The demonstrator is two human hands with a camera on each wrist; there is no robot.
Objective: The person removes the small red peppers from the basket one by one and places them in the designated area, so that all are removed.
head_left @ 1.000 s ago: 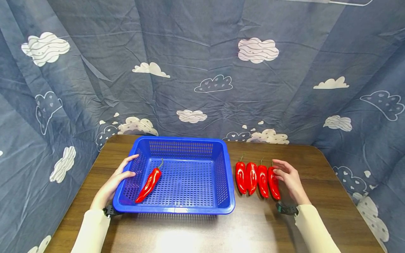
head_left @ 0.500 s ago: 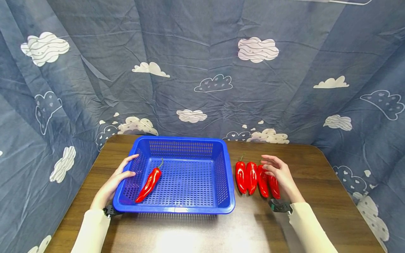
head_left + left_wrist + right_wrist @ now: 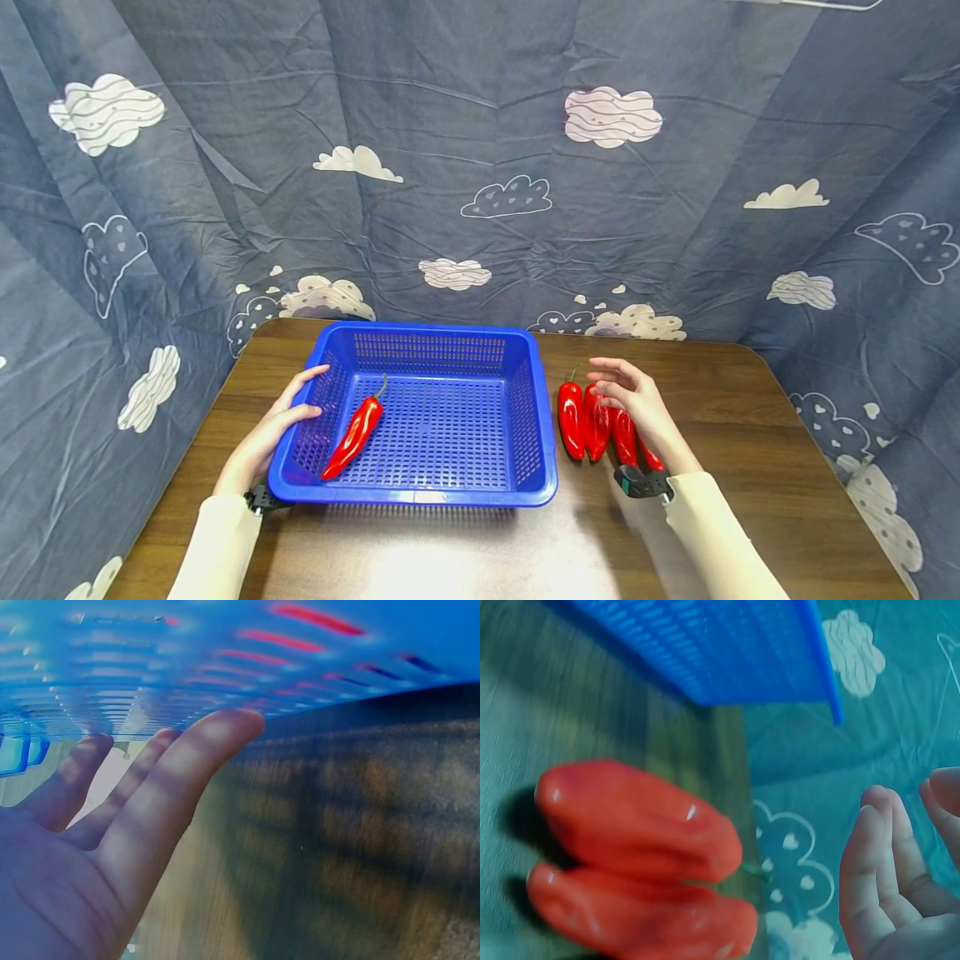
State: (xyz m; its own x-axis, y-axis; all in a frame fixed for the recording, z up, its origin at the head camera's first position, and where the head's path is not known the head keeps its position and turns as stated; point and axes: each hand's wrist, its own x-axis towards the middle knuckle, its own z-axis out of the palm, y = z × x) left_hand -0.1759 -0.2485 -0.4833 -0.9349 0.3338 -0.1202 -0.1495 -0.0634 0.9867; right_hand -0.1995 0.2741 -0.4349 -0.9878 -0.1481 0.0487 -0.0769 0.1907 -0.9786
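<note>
In the head view, a blue plastic basket (image 3: 420,497) stands on the table. One red chili pepper (image 3: 354,437) with a green stem lies inside it, at the left. My left hand (image 3: 262,442) rests at the basket's left side. Its fingers look mostly straight in the left wrist view, reaching to the perforated wall (image 3: 142,667). My right hand (image 3: 641,412) hovers above several red chili peppers (image 3: 570,421) lined up right of the basket, partly covering those on the right. Its fingers, slightly bent, hold nothing. Two red peppers (image 3: 637,821) appear beside that hand in the right wrist view.
The brown wooden table (image 3: 742,417) has rounded far corners. A grey-blue curtain (image 3: 465,125) with a cloud print hangs right behind it and along both sides. Dark bands with small cameras (image 3: 643,482) sit on both wrists.
My right hand has moved left along the row, from the rightmost red chili pepper to over the ones nearer the basket. The left hand, basket and peppers have stayed put.
</note>
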